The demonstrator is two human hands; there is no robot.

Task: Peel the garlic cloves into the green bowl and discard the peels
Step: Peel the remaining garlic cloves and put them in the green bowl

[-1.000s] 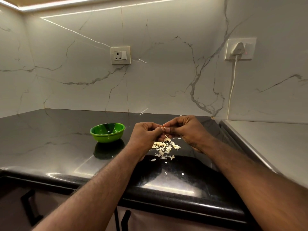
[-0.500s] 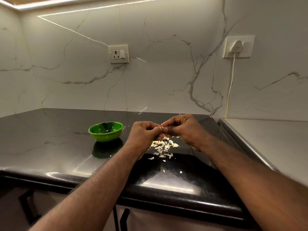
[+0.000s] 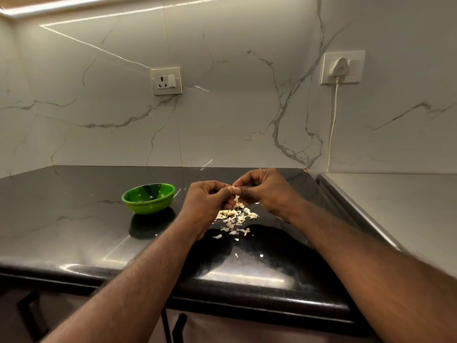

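garlic clove (image 3: 232, 189) pinched between both my grips, held above the worktop (image 3: 74, 231), mostly hidden by fingertips. left hand (image 3: 206, 201) and right hand (image 3: 265, 189) are both curled tight on it, thumbs meeting. a pale peel strip (image 3: 237, 200) hangs just under them. peel pile (image 3: 235, 217) lies on the black worktop directly below. green bowl (image 3: 148, 198) stands to the left, apart from the pile.

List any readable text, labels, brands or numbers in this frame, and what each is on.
No text here can be read.
On the wall socket: no legible marking; any print is too small to tell.
On the plug and its switch plate: no legible text, only a red indicator light.
On the green bowl: plain, no label showing.
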